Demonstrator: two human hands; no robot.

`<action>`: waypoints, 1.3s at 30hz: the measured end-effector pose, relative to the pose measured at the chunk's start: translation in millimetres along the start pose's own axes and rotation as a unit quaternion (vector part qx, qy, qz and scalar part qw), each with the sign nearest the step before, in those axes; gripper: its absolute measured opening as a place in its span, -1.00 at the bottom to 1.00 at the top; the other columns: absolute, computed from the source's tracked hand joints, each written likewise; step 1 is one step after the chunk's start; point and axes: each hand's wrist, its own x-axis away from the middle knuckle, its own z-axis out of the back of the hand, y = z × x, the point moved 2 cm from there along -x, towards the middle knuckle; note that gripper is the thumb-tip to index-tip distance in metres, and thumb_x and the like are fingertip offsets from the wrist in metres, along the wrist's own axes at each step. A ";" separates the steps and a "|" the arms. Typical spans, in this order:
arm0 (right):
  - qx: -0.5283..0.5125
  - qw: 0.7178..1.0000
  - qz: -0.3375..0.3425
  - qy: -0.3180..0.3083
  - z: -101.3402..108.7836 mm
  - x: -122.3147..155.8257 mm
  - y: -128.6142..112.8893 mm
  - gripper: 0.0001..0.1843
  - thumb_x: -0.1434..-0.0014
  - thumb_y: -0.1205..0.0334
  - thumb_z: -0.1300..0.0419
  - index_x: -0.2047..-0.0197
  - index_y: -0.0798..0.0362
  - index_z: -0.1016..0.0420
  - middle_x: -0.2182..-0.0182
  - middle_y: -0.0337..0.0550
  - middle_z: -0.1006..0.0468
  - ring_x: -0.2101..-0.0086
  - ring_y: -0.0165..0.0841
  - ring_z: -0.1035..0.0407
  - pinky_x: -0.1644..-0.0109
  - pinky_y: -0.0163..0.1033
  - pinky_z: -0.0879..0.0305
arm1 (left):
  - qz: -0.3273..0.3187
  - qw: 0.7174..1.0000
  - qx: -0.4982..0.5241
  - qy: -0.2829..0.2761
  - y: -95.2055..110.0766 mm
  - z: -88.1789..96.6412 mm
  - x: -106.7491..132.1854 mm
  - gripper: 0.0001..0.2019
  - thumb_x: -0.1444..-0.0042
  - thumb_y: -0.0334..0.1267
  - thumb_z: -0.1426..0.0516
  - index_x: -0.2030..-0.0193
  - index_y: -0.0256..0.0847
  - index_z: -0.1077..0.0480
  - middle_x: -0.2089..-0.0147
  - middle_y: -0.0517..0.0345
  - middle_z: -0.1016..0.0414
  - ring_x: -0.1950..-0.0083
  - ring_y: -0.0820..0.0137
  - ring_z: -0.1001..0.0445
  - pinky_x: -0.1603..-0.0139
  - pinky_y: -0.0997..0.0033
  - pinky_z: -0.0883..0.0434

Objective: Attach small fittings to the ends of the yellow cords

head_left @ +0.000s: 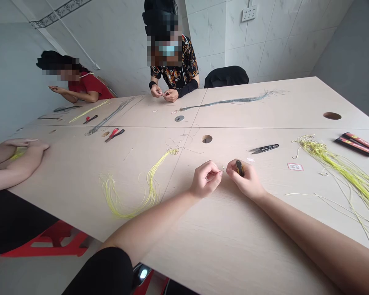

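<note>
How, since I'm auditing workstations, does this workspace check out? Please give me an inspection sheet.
Surface: pale tabletop with seams and round holes.
Job's things: what looks like a small hook, too small for detail; black-and-yellow tool; larger yellow bundle at right; smaller yellow bundle at left.
Clutter: black snips, red-bordered label, red-and-black packets, red-handled pliers.
Grip: left hand pinched at the small hook; right hand closed around the black-and-yellow tool.
Cables: nothing seen on the tabletop; wall socket beyond.
Surroundings: co-worker in a patterned top, co-worker in red, another person's arms at left, black chair back, red stool.
</note>
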 end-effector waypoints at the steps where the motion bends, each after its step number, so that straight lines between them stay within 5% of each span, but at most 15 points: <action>1: -0.006 1.000 0.005 0.006 0.5 0.3 -0.1 -0.81 -0.03 0.11 -0.10 0.45 0.07 -0.34 0.65 -0.37 -0.06 0.58 -0.48 0.04 0.49 -0.31 0.05 | 0.004 1.000 -0.002 -0.001 -0.8 0.0 0.1 -0.76 -0.20 -0.27 -0.09 0.48 -0.22 -0.20 0.50 0.27 -0.17 0.50 0.56 -0.12 0.48 0.50 -0.15; 17: -0.005 0.998 0.059 0.012 -0.3 0.6 6.7 -0.74 -0.14 0.07 -0.15 0.44 0.07 -0.44 0.64 -0.32 -0.19 0.58 -0.48 -0.03 0.49 -0.30 -0.02 | 0.040 0.999 -0.021 -0.025 -5.2 1.0 -2.2 -0.79 -0.17 -0.20 -0.06 0.47 -0.19 -0.22 0.50 0.25 -0.23 0.49 0.50 -0.17 0.45 0.45 -0.18; 21: 0.002 0.999 0.046 0.019 -1.0 0.1 9.9 -0.69 -0.15 0.01 -0.15 0.43 0.08 -0.44 0.65 -0.32 -0.19 0.58 -0.48 -0.02 0.50 -0.31 -0.01 | 0.023 0.997 -0.070 -0.015 -4.3 3.5 -4.8 -0.85 -0.16 -0.18 -0.01 0.38 -0.18 -0.25 0.25 0.07 -0.45 0.17 0.32 -0.39 0.09 0.25 -0.33; 23: 0.011 0.999 0.032 0.028 -1.3 -0.8 11.0 -0.68 -0.14 -0.01 -0.15 0.42 0.09 -0.44 0.66 -0.33 -0.16 0.59 -0.49 0.00 0.51 -0.31 0.01 | 0.003 0.993 -0.119 0.007 -2.3 5.1 -4.5 -0.86 -0.15 -0.18 0.00 0.33 -0.17 -0.26 0.01 -0.03 -0.43 -0.07 0.20 -0.34 -0.13 0.09 -0.24; 26: 0.045 0.997 0.023 0.056 5.1 -4.9 6.2 -0.69 -0.12 0.00 -0.14 0.42 0.09 -0.45 0.67 -0.34 -0.15 0.61 -0.49 0.01 0.51 -0.31 0.01 | -0.038 0.979 -0.195 0.035 0.2 6.6 -1.2 -0.86 -0.14 -0.19 0.03 0.25 -0.17 -0.27 -0.16 -0.08 -0.30 -0.21 0.13 -0.21 -0.20 0.01 -0.14; 32: 0.218 0.968 0.091 0.087 61.2 -19.6 -40.2 -0.79 -0.06 0.12 -0.13 0.44 0.08 -0.48 0.65 -0.25 -0.35 0.60 -0.45 -0.15 0.48 -0.31 -0.08 | -0.187 0.955 -0.230 0.000 0.6 3.8 6.2 -0.89 -0.12 -0.29 0.02 0.23 -0.17 -0.28 0.00 -0.06 -0.35 -0.04 0.19 -0.31 -0.02 0.12 -0.21; 39: 0.403 0.857 0.184 0.263 164.6 -2.6 -125.5 -0.82 -0.09 0.21 -0.15 0.35 0.08 -0.56 0.55 -0.13 -0.51 0.53 -0.43 -0.31 0.35 -0.24 -0.19 | -0.215 0.951 -0.221 -0.003 -4.3 4.8 5.2 -0.87 -0.12 -0.34 0.02 0.18 -0.17 -0.25 0.09 -0.03 -0.33 0.03 0.24 -0.32 0.05 0.13 -0.30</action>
